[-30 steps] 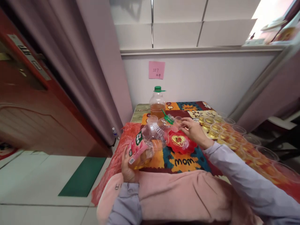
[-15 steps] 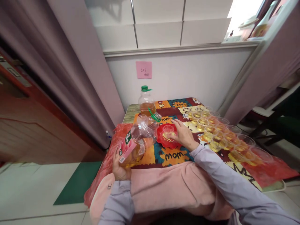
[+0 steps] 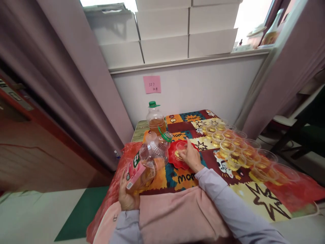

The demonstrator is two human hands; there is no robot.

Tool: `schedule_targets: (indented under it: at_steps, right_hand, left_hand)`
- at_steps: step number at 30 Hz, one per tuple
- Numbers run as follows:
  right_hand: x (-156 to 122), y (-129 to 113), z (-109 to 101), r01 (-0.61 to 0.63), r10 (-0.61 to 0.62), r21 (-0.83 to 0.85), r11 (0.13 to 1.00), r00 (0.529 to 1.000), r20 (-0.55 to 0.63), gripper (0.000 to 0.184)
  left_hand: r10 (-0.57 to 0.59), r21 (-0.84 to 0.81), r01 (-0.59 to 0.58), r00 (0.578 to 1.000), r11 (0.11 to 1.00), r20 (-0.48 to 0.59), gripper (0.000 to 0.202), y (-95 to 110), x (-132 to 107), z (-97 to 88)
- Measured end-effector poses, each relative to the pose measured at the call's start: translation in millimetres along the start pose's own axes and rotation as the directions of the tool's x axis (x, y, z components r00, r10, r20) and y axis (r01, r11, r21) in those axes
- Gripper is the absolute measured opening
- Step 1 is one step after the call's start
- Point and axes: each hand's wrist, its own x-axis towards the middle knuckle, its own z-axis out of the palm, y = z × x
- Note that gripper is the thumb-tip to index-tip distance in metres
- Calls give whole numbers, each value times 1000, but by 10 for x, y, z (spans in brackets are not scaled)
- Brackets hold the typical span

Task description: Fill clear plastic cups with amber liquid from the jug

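My left hand [image 3: 126, 196] grips the base of a large clear bottle [image 3: 146, 161] with a pink label and amber liquid, tilted with its green-capped neck toward a red plate [image 3: 175, 157]. A small clear cup [image 3: 181, 146] stands on that plate. My right hand [image 3: 191, 157] rests over the plate with fingers closed round the cup. A second bottle [image 3: 154, 118] with a green cap stands upright behind, partly full of amber liquid.
Several clear cups with yellow liquid [image 3: 236, 152] line the right side of the colourful tablecloth [image 3: 256, 193]. A pink cloth [image 3: 177, 213] lies across my lap. White boxes [image 3: 188, 37] sit on the sill, a pink note [image 3: 151, 84] on the wall, curtains at both sides.
The view has swung right and down. My right hand brought the small cup down onto the red plate and stays on it; the tilted bottle stays in my left hand.
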Motion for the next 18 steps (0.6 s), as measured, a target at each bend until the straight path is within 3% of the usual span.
schedule_targets:
  at_steps: [3,5,7,9,11,13,15,18]
  right_hand:
    - [-2,12,-40,44,-44,20,999,999,-20,95]
    - [-21,-2,-92,103,-92,95,990,988,-120,95]
    - [-65,-39,-149,167,-103,246,955,961,-255,88]
    - [-138,-102,-184,220,-87,471,854,954,-288,76]
    - [-230,-193,-178,193,-118,696,692,981,-156,72]
    - [-322,-304,-141,51,-193,841,538,979,64,79]
    - [-390,-420,-102,-127,-251,898,422,935,250,91]
    - [-424,-559,-90,-306,-289,904,300,874,392,98]
  left_hand:
    - [-18,-27,17,999,999,-50,43,21,-15,35]
    - [-10,-25,9,999,1000,-48,43,27,-23,49]
    - [9,-29,-10,999,1000,-45,45,21,-22,44]
    - [15,-30,-16,998,999,-55,47,7,-14,26]
    - [9,-26,-11,997,1000,-79,47,-8,-6,7]
    - [8,-20,-10,995,1000,-102,46,-14,-6,-2]
    - [9,-12,-11,993,1000,-115,46,-13,-17,1]
    - [7,16,-6,995,1000,-95,48,-5,-50,19]
